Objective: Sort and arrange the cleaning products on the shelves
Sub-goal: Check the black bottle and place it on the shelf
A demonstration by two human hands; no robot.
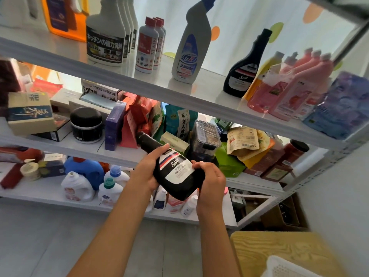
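Black kitchen oil cleaner bottle (pixel 175 172): tilted, cap toward upper left, white label facing up, held in front of the middle shelf. Left hand (pixel 148 168): fingers wrapped around the bottle's shoulder and back. Right hand (pixel 210 176): grasping the bottle's base, thumb on the label edge. Matching black bottle (pixel 244 66): upright on the upper shelf (pixel 139 76), above and right of the hands, beside pink bottles (pixel 295 86). White laundry jugs (pixel 77 187): lower shelf, left of the hands.
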